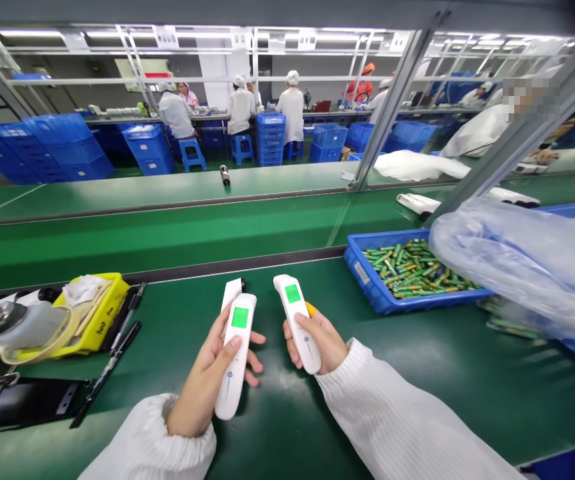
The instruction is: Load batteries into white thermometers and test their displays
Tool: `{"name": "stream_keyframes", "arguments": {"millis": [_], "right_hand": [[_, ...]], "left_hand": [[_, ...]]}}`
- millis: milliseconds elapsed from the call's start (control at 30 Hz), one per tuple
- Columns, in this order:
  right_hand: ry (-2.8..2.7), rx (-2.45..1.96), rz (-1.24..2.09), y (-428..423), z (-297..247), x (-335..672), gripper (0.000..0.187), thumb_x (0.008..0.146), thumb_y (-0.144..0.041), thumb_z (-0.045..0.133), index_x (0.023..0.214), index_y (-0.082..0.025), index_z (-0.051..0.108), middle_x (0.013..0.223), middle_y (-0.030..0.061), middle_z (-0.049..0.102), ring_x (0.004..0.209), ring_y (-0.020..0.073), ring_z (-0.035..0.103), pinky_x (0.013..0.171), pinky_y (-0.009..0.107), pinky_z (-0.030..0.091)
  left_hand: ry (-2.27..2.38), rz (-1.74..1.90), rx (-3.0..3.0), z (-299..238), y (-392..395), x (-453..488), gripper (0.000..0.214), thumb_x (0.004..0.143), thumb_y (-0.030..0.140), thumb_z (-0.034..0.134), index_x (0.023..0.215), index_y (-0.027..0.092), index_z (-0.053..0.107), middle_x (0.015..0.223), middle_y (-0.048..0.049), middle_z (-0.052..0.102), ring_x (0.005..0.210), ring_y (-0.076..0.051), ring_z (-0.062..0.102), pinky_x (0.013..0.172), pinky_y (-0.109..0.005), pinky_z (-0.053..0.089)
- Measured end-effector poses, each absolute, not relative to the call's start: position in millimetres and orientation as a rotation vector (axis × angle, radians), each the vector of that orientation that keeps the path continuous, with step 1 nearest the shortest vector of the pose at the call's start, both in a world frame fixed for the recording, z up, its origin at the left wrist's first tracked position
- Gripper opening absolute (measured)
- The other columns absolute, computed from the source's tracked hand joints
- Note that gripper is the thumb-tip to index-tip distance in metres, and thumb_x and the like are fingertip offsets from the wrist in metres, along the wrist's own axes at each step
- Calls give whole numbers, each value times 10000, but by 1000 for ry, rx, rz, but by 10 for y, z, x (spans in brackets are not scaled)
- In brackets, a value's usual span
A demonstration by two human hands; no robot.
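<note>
My left hand (pixel 212 363) grips a white infrared thermometer (pixel 228 390), its small screen lit green and the thumb lying on its front below the screen. Just behind its upper end shows another white piece with a black tip (pixel 232 290); whether my left hand holds that too I cannot tell. In my right hand (pixel 325 337) is a second white infrared thermometer (pixel 307 343), tilted to the left, also with a green screen. A yellow covering (pixel 310 309) shows on a finger of that hand. Both thermometers are above the green tabletop (pixel 177 320).
To the right, a blue tray (pixel 382 303) holds many green batteries, beside a clear plastic bag (pixel 522 253). At left are a yellow tray (pixel 112 310), a bottle (pixel 32 323) and black pens (pixel 110 367). A green conveyor belt (pixel 192 237) and metal posts (pixel 392 107) lie beyond; people work farther back.
</note>
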State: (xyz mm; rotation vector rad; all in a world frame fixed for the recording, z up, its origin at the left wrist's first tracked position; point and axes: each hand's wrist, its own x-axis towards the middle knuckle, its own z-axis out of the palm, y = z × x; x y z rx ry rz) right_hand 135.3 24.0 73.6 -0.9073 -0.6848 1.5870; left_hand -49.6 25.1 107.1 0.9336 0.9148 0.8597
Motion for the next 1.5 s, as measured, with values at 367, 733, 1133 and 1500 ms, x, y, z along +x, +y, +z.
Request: {"name": "stream_keyframes", "arguments": {"millis": [367,733,1133,1500], "right_hand": [[-637,-948,1710,238,749,1368,369,718,-514,646,740,-173,507,504,-12,569,328,95,466,302,196,338],[-1053,-822,1672,-15,865,1164,486,851,-443,592,1226,-191,413,695,-20,570,478,106,563,371,201,460],[-1045,-854,1672,-85,847,1174,442,912,-447,445,1271,-199,372,750,-2,569,425,84,532,317,155,377],[-1053,-884,1644,-104,870,1158,404,922,-435,426,1236,-183,382,710,-15,556,406,73,511,309,141,352]], "left_hand": [[915,880,773,1170,243,-489,585,875,403,536,1407,292,321,868,-20,593,497,-86,505,431,-208,472],[738,916,962,1074,99,-443,820,888,282,556,1458,413,-19,809,-2,642,662,-146,582,687,-331,508],[731,933,1007,1116,45,-429,812,897,260,538,1464,409,-24,763,20,629,663,-135,548,694,-301,488],[734,938,955,1086,48,-421,848,883,283,562,1455,429,-47,873,5,626,670,-128,543,670,-288,485]]}}
